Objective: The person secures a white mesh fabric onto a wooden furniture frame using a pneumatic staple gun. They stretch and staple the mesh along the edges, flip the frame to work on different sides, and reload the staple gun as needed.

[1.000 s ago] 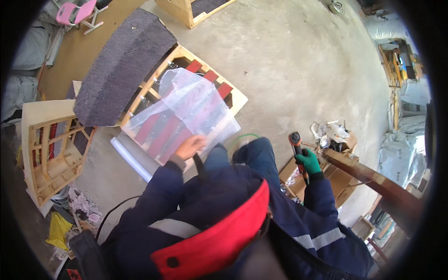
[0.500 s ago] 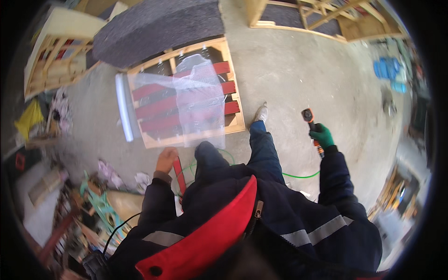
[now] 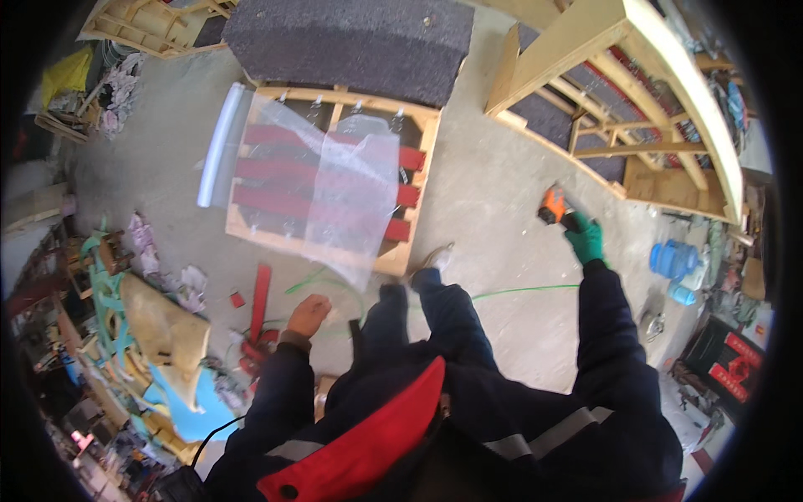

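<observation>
My right hand (image 3: 585, 240), in a green glove, grips an orange and black staple gun (image 3: 553, 204) out to the right, well above the floor. A green hose (image 3: 527, 290) runs across the floor toward my right arm. My bare left hand (image 3: 309, 316) hangs low on the left, its fingers curled and nothing visible in them. Ahead lies a wooden frame (image 3: 335, 252) with red webbing straps (image 3: 276, 171) and metal springs. A translucent mesh sheet (image 3: 351, 201) is draped over its straps, leading from a white roll (image 3: 220, 146) at the frame's left side.
A grey padded piece (image 3: 343, 50) adjoins the frame's far side. Another wooden furniture frame (image 3: 619, 151) stands at the far right. Red strap pieces (image 3: 261, 301) lie by my left hand. Scraps and a foam sheet (image 3: 163, 322) pile up on the left; blue water bottles (image 3: 673, 259) stand right.
My view has shifted, bringing the right-hand furniture frame further in. The staple gun now points another way in my right hand. My left hand now appears apart from the red strap.
</observation>
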Demonstrator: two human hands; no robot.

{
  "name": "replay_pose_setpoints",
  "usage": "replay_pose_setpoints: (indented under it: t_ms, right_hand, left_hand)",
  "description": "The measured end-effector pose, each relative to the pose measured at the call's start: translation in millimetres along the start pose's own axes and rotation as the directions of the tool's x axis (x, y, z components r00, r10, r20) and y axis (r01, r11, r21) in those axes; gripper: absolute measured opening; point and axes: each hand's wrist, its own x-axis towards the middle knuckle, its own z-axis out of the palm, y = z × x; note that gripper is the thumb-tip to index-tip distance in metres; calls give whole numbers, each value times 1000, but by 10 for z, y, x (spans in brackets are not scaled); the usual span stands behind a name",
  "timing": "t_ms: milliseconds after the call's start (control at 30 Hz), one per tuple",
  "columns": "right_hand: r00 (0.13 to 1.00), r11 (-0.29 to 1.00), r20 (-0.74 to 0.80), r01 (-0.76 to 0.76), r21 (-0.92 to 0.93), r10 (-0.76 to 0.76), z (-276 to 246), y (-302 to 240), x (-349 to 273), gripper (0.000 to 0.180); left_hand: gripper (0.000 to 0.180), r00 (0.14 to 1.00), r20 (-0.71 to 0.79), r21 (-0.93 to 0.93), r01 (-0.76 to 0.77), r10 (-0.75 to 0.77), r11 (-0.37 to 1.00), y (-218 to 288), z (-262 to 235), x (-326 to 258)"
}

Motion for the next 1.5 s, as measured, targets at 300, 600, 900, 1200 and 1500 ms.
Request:
replay_pose_setpoints:
  t_ms: [300, 600, 900, 1200, 1500]
  right_hand:
    - [976, 973, -30, 213, -91, -217, 84, -1073, 1592, 39]
    - [621, 784, -479, 506, -360, -621, 310, -1835, 5283, 32]
    - [600, 766, -502, 598, -234, -622, 686, -2861, 6195, 26]
    - [706, 767, -471, 636, 90, -530, 1449, -3297, 4875, 45]
    - [933, 836, 210, 143, 530, -293, 3422, -4620, 3143, 92]
  left_hand:
    - [27, 990, -140, 5, -5, 5, 1000, 56, -28, 181]
    - [30, 886, -329, -183, 280, -327, 942, 242, 425, -114]
    - [30, 965, -250, 210, 136, -81, 968, -646, -82, 2558]
    - [63, 853, -509, 342, 79, 114, 936, -433, -590, 5258]
    - [12, 845, 156, 74, -526, 511, 847, 310, 1418, 3906]
